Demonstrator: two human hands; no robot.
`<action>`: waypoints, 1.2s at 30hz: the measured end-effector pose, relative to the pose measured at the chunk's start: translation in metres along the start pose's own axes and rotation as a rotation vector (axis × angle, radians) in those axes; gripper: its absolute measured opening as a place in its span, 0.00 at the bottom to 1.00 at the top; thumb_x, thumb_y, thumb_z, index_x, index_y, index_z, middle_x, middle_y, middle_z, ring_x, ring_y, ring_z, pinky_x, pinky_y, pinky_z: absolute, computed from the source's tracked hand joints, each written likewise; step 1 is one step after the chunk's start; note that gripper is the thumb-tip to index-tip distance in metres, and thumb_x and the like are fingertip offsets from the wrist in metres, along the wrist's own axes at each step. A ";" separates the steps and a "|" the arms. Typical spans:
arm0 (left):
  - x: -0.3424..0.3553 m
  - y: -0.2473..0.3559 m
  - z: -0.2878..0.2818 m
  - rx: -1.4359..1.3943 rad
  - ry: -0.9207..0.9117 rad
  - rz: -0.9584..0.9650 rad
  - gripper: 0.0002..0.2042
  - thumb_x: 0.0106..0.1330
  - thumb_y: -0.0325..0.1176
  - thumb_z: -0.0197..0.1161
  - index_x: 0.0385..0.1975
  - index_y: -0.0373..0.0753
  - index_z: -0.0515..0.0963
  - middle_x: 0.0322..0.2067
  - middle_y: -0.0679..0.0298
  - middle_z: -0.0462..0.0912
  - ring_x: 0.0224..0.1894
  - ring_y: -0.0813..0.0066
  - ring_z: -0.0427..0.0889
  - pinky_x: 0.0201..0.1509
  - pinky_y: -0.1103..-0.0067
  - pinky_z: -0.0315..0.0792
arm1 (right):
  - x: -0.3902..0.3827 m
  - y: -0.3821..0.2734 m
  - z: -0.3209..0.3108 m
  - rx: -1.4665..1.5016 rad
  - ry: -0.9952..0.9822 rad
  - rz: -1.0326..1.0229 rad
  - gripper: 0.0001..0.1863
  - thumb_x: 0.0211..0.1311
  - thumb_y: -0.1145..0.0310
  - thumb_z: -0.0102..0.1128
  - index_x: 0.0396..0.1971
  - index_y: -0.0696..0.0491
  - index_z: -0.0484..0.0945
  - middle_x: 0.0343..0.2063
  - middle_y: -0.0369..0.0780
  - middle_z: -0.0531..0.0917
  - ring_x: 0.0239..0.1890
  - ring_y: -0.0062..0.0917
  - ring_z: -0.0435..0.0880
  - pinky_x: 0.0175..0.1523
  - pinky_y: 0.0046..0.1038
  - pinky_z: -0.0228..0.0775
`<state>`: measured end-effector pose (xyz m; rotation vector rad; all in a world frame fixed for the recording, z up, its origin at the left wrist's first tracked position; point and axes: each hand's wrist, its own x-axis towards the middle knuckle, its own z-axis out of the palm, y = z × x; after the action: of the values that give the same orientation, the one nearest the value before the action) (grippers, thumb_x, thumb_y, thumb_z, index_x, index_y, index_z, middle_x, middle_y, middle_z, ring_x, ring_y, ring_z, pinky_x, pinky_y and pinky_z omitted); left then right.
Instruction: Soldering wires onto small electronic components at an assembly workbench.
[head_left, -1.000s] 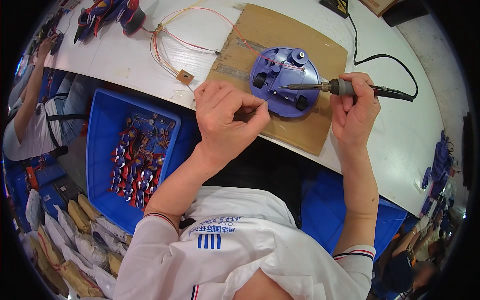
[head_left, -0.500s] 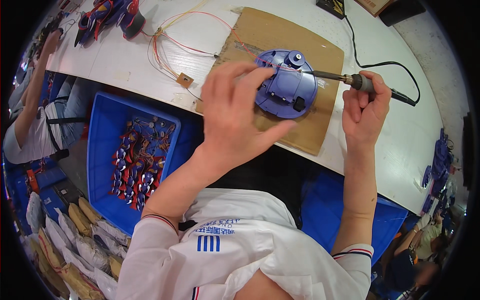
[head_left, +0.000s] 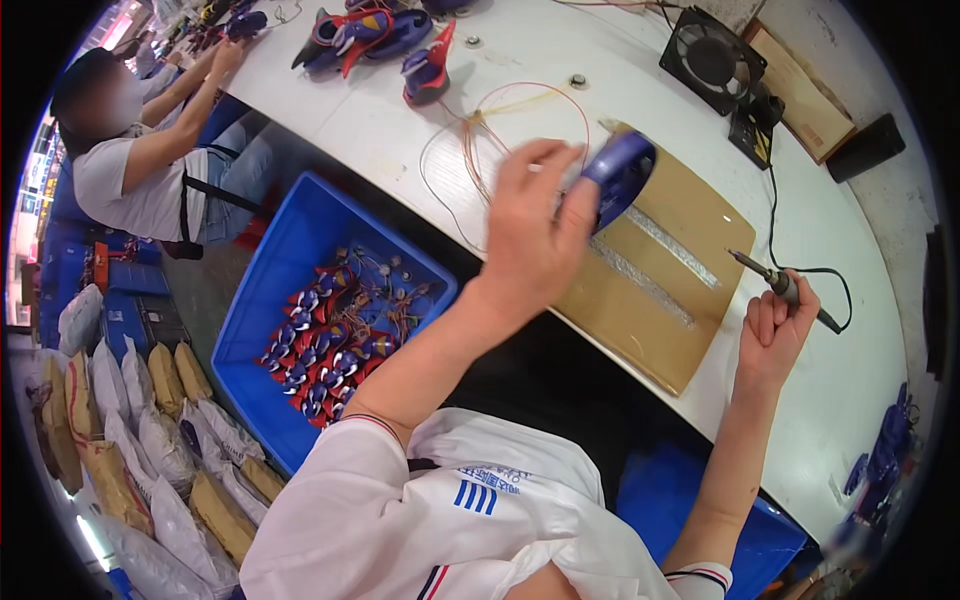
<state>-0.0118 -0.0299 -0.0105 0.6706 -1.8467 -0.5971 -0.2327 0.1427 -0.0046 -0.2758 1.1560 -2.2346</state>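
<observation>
My left hand [head_left: 537, 225], a little blurred, grips a blue-purple rounded plastic housing [head_left: 625, 175] by its near side. The housing is tilted up on edge over the far left part of a brown cardboard sheet [head_left: 615, 315]. Whether it touches the sheet I cannot tell. My right hand [head_left: 775, 335] is closed around the grey grip of a soldering iron [head_left: 768, 274]. The iron's tip points up and left, past the cardboard's right edge and apart from the housing. Thin red and yellow wires [head_left: 475, 120] lie on the table left of the housing.
Red-and-blue plastic parts [head_left: 428, 65] lie at the far left of the white table [head_left: 820, 215]. A black fan [head_left: 712, 62] stands at the back. A blue bin [head_left: 240, 330] with similar parts is below left. Another person [head_left: 135, 150] sits beyond it. The iron's cord [head_left: 772, 215] crosses the right side.
My left hand has taken hold of the housing, lifting and tilting it toward the far left of the cardboard. The soldering iron has drawn away from it to the right. The view has shifted.
</observation>
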 end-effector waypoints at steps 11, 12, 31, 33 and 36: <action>0.062 -0.070 -0.065 0.445 0.424 0.241 0.21 0.48 0.21 0.64 0.47 0.35 0.75 0.42 0.60 0.79 0.42 0.64 0.77 0.47 0.76 0.72 | 0.001 0.008 0.001 0.004 0.129 -0.020 0.10 0.66 0.66 0.51 0.35 0.56 0.77 0.11 0.27 0.64 0.07 0.09 0.49 0.14 0.14 0.39; 0.073 -0.078 -0.071 0.477 0.496 0.146 0.24 0.47 0.22 0.64 0.49 0.36 0.73 0.43 0.61 0.80 0.44 0.63 0.78 0.48 0.75 0.72 | 0.001 0.007 0.001 0.010 0.115 -0.009 0.10 0.66 0.66 0.51 0.35 0.56 0.77 0.11 0.27 0.64 0.07 0.09 0.49 0.14 0.14 0.39; 0.015 -0.045 -0.015 0.084 0.098 -0.067 0.39 0.44 0.34 0.75 0.59 0.43 0.64 0.52 0.52 0.70 0.53 0.54 0.73 0.55 0.63 0.67 | 0.004 0.011 0.000 0.058 0.086 0.081 0.10 0.66 0.65 0.50 0.35 0.56 0.76 0.10 0.27 0.63 0.06 0.09 0.49 0.13 0.13 0.40; 0.012 -0.043 -0.013 0.292 -0.064 0.004 0.40 0.42 0.33 0.74 0.60 0.48 0.64 0.56 0.53 0.66 0.56 0.51 0.69 0.56 0.56 0.63 | 0.003 0.012 0.003 0.043 0.099 0.082 0.10 0.65 0.64 0.50 0.35 0.56 0.76 0.09 0.27 0.62 0.07 0.09 0.49 0.13 0.13 0.40; 0.017 -0.050 -0.010 0.485 -0.218 0.069 0.40 0.40 0.31 0.73 0.60 0.56 0.65 0.60 0.55 0.61 0.62 0.44 0.61 0.57 0.44 0.56 | 0.002 0.012 0.003 0.028 0.111 0.086 0.11 0.65 0.64 0.50 0.34 0.56 0.75 0.09 0.27 0.60 0.07 0.09 0.49 0.13 0.13 0.41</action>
<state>0.0010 -0.0781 -0.0298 0.8789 -2.2368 -0.1756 -0.2281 0.1339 -0.0121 -0.0901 1.1699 -2.2119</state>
